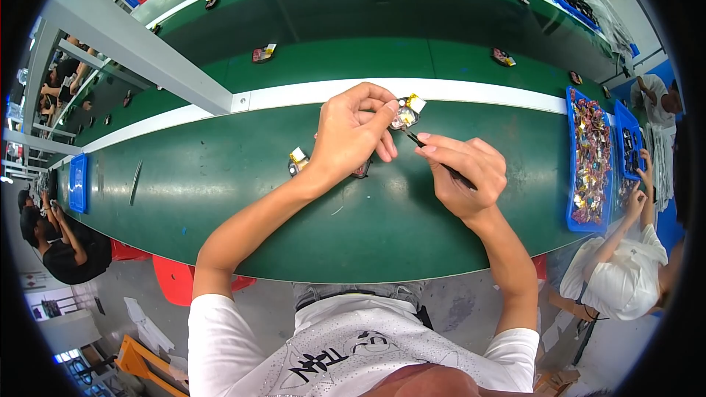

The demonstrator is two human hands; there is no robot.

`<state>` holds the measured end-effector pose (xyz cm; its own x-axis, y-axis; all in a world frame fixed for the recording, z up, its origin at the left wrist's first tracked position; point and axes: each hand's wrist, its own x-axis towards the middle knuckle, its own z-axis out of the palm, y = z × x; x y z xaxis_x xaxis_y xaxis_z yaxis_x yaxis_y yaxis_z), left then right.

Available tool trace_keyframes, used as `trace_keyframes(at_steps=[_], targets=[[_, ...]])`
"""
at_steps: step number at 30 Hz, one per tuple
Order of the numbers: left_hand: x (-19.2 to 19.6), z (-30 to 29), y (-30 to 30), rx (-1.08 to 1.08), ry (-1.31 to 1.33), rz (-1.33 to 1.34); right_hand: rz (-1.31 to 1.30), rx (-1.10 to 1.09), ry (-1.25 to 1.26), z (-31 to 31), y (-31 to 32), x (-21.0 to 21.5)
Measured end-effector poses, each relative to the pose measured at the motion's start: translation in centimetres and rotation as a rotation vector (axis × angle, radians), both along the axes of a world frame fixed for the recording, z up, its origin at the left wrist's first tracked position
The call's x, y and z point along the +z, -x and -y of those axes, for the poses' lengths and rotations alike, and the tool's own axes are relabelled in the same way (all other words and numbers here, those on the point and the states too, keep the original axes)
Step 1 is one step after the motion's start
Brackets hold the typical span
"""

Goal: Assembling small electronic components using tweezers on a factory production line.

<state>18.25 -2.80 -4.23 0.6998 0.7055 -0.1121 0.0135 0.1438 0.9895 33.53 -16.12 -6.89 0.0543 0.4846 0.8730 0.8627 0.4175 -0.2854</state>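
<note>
My left hand pinches a small round electronic part with a yellow tab and holds it just above the green belt. My right hand grips a thin black tool like a pen, and its tip touches the part from the lower right. A second small part with a yellow tab lies on the belt by my left wrist. Another dark piece peeks out from under my left palm.
A blue tray heaped with small parts sits at the right, with a second blue tray beyond it. A person in white works at the right, others at the left. Loose parts lie on the far belt. A grey metal beam crosses at upper left.
</note>
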Motion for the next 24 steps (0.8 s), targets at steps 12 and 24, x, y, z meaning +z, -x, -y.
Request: trace_keyframes(at_steps=[12, 24], targets=[[-0.2, 2.5, -0.2, 0.211, -0.539, 0.14, -1.019, 0.004, 0.311, 0.7, 1.1, 1.8], [-1.0, 1.9, -0.4, 0.247, -1.253, 0.177, -1.461, 0.224, 0.557, 0.5, 0.3, 1.4]])
